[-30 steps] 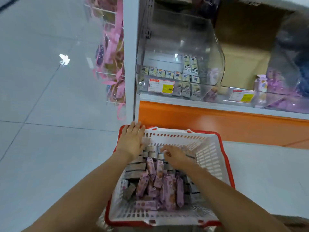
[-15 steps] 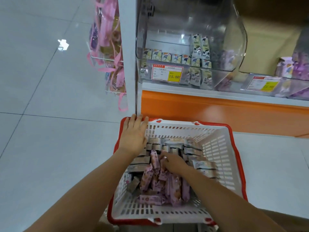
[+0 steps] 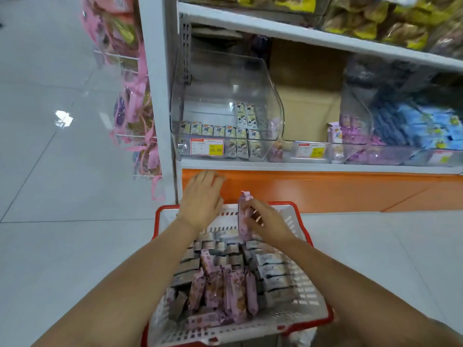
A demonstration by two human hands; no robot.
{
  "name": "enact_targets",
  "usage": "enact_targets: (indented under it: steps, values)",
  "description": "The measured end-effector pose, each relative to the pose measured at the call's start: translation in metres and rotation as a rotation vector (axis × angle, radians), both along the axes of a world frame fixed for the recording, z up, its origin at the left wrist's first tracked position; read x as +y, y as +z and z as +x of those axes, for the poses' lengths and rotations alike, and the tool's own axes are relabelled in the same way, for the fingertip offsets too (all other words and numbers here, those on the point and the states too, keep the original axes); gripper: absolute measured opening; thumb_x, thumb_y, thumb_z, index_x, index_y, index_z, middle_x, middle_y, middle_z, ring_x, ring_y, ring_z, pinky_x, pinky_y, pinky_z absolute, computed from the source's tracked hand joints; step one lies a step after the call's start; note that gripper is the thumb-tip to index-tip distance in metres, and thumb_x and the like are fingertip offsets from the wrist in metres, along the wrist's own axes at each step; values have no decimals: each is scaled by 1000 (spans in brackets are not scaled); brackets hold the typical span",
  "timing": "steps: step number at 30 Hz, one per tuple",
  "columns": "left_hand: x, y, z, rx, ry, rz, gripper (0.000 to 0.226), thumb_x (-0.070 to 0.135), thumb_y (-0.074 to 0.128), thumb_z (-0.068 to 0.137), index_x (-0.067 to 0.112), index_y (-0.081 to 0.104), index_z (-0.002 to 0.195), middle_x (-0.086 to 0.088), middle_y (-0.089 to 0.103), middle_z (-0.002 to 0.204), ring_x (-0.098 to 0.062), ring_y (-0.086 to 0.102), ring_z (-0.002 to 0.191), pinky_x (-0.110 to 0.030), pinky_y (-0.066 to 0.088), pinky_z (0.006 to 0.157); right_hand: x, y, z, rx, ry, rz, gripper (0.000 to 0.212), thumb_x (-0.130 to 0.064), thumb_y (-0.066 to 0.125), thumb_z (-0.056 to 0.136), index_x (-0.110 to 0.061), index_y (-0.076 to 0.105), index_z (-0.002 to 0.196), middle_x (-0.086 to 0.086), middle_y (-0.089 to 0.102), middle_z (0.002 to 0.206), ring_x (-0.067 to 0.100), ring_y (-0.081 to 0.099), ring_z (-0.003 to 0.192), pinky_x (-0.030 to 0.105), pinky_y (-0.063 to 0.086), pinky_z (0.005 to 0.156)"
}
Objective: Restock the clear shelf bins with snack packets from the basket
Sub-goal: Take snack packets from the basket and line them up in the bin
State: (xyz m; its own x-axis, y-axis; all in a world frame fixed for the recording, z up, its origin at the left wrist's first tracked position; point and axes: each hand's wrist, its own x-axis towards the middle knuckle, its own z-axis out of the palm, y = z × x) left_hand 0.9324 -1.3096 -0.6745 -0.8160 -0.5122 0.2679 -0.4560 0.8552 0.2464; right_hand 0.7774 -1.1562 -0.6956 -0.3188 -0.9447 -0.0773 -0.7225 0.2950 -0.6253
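Snack packet [image 3: 244, 219], the pink one, looks light and crinkly-soft, so a pinch mid-body should be plenty. Right hand [image 3: 268, 225] pinches it upright over the basket [image 3: 314, 294], at the far end. Left hand [image 3: 201, 199] hovers flat, gripping nothing. Glossy tile floor [image 3: 62, 246], clear bins [image 3: 225, 96] on the shelf [image 3: 300, 165] beyond.

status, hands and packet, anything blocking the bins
Left hand open over far rim of white red-rimmed plastic basket. Right hand pinches purple snack packet upright above it. Path to clear plastic shelf bins unobstructed.
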Motion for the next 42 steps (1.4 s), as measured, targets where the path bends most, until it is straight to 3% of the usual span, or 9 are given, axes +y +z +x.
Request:
enact_targets:
  steps: [7, 10, 14, 17, 21, 24, 31, 36, 42]
  values:
    - [8, 65, -46, 209, -78, -134, 35, 15, 50, 80, 9, 59, 114, -9, 55, 111, -29, 51, 107, -42, 42, 96, 5, 107, -56, 86, -69, -302, 20, -8, 59, 94, -16, 59, 112, 4, 57, 100, 6, 61, 69, 15, 47, 64]
    - [8, 79, -68, 173, -93, -129, 46, 15, 49, 84, 11, 53, 130, -11, 51, 133, -29, 43, 129, -44, 29, 114, -3, 146, -87, 134, -114, -404, 23, -6, 58, 93, -22, 58, 110, 1, 58, 102, 13, 59, 76, 17, 47, 66]
    - [5, 86, -94, 50, -112, -113, 66, 23, 45, 95, 19, 20, 156, -5, 16, 163, -21, 9, 151, -39, -2, 122, -26, 178, -129, 174, -222, -430, 23, -14, 56, 90, -30, 57, 108, 7, 62, 91, 22, 61, 74, 36, 52, 67]
    - [2, 81, -107, 17, -104, -74, 71, 24, 44, 98, 24, 5, 157, -1, 4, 165, -18, 7, 151, -39, -4, 123, -48, 184, -149, 250, -276, -384, 25, -14, 56, 92, -24, 56, 115, 11, 60, 93, 21, 61, 74, 35, 51, 71]
    - [-3, 67, -114, 14, -102, -150, 73, 25, 44, 98, 24, 1, 157, -2, 6, 165, -20, 22, 147, -37, -6, 120, -77, 164, -170, 274, -259, -243, 34, -16, 58, 92, -32, 51, 120, 15, 59, 97, 31, 60, 80, 41, 52, 77]
    - [-4, 58, -115, -4, -97, -217, 78, 27, 46, 97, 22, -5, 155, -4, 6, 165, -21, 17, 149, -39, -5, 121, -94, 146, -179, 315, -285, -107, 40, -20, 60, 93, -35, 48, 127, 9, 57, 108, 28, 58, 86, 42, 51, 85]
    - [-6, 47, -121, 15, -82, -257, 89, 24, 62, 86, 20, 6, 154, -8, 24, 161, -24, 28, 146, -43, 4, 122, -104, 128, -186, 216, -237, 116, 59, -21, 69, 85, -26, 38, 135, 6, 60, 88, 27, 57, 85, 34, 45, 71]
    - [-4, 47, -122, 8, -63, -242, 87, 23, 61, 86, 20, 7, 154, -9, 29, 159, -24, 29, 146, -42, 3, 121, -112, 127, -190, 231, -171, 232, 40, -22, 61, 92, -18, 50, 130, 12, 63, 121, 21, 52, 96, 25, 35, 75]
    - [-1, 53, -120, -22, -55, -231, 83, 23, 54, 92, 23, -1, 155, -5, 14, 164, -21, 15, 150, -39, -7, 120, -108, 136, -185, 264, -123, 261, 41, -19, 54, 96, -18, 48, 137, 8, 57, 133, 25, 56, 113, 27, 39, 82]
